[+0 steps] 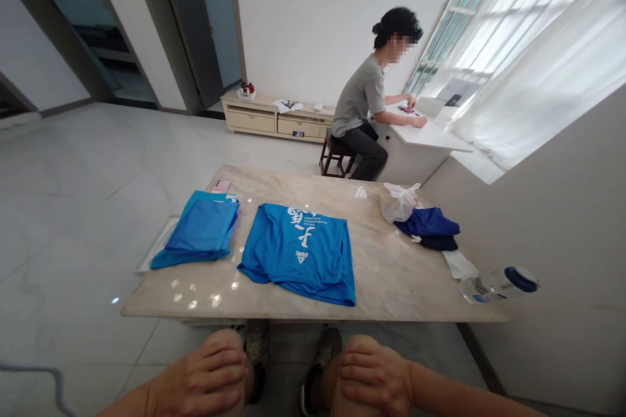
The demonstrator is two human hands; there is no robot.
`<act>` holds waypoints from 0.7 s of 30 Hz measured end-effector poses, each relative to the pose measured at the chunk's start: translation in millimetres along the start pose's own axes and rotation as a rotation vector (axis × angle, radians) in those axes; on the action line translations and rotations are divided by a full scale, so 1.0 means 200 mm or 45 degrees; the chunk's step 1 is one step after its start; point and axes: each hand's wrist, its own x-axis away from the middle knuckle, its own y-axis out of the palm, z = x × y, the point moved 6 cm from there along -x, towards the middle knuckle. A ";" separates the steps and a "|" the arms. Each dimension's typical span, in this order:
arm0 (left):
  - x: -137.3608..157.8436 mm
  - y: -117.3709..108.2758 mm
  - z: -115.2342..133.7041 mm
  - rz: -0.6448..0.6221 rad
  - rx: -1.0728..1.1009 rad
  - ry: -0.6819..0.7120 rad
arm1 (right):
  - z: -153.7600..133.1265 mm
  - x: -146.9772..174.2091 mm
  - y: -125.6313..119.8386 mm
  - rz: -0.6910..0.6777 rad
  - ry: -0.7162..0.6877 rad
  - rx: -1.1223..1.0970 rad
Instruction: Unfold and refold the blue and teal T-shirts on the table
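Note:
My left hand [200, 374] rests on my left knee, its fingers laid over the kneecap and holding no object. On the other knee lies my right hand [374, 378], also without anything in it. Beyond my knees, a blue T-shirt [298, 254] with white lettering is folded into a rough square on the marble-topped table [391, 280]. To its left sits a stack of folded blue clothing [200, 231], partly over a pale flat item [159, 247] at the table's edge. Both hands are below the near edge, apart from the clothes.
At the table's right are a white plastic bag [400, 202], dark blue cloth [430, 227] and a clear bottle [499, 285] with a blue lid. A pink phone [222, 187] lies behind the stack. Another person [362, 98] sits at a white desk [430, 133] by the window.

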 end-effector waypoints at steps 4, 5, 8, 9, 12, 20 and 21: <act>-0.05 0.03 0.01 -0.044 0.075 -0.044 | 0.00 -0.03 -0.01 0.030 0.018 -0.072; -0.06 0.05 0.02 -0.074 0.097 -0.054 | 0.00 -0.04 0.00 0.024 0.017 -0.077; -0.10 0.11 0.03 -0.148 0.168 -0.070 | -0.01 -0.06 0.03 0.024 0.029 -0.079; -0.12 0.13 0.04 -0.146 0.190 -0.076 | -0.01 -0.07 0.03 0.037 0.034 -0.080; -0.18 0.19 0.06 -0.092 0.246 -0.082 | -0.02 -0.09 0.02 0.063 0.074 -0.081; -0.34 0.35 0.12 -0.115 0.271 -0.096 | -0.07 -0.08 0.04 0.034 0.118 -0.090; -0.34 0.35 0.12 -0.140 0.274 -0.086 | -0.08 -0.07 0.04 0.042 0.132 -0.084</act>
